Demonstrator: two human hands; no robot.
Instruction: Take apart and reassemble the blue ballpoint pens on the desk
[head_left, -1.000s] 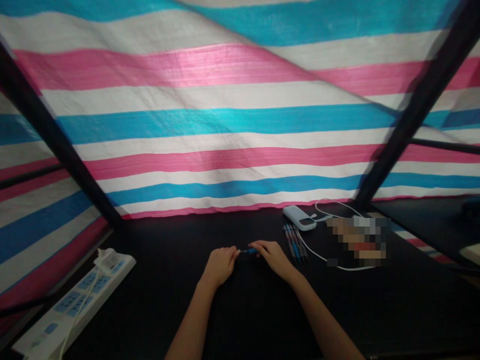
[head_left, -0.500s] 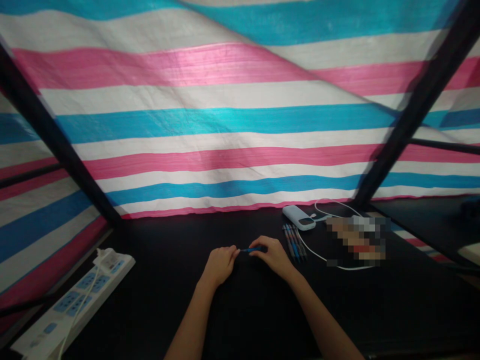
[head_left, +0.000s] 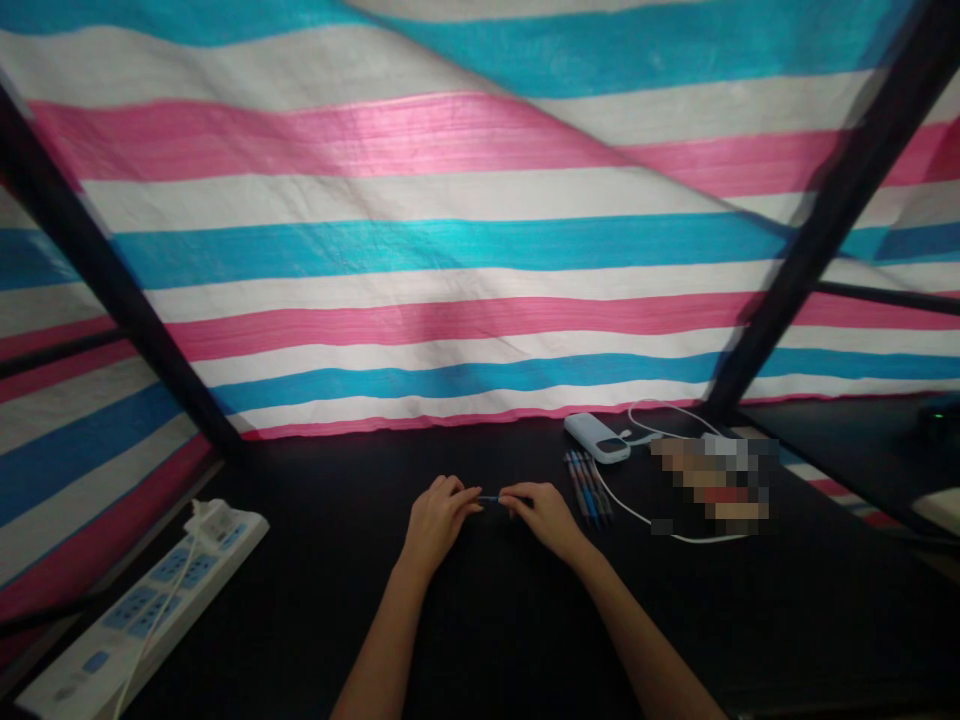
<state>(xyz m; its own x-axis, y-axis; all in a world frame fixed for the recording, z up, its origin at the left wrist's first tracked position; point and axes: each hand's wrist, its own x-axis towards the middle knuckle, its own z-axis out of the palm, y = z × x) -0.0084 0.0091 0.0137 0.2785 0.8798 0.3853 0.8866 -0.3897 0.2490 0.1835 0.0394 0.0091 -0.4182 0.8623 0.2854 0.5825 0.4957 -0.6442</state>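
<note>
A slim blue pen [head_left: 489, 499] lies level between my two hands, just above the black table [head_left: 337, 600]. The fingertips of my left hand [head_left: 441, 520] pinch its left end. At its other end, my right hand [head_left: 541, 515] closes thumb and fingers round it and covers much of it. Only a short middle stretch of the pen shows. Several pens [head_left: 589, 488] lie side by side in a row just right of my right hand.
A white power bank [head_left: 598, 438] with a white cable [head_left: 637, 515] sits behind the pens, beside a blurred-out patch [head_left: 720, 480]. On the left lies a white power strip [head_left: 142, 610] with a plug in it. Black posts and a striped sheet [head_left: 450, 320] enclose the table.
My left fingers have shifted their grip on the pen's left end and the hand looks more spread. My right fingers have slid left along the pen, so less of it shows.
</note>
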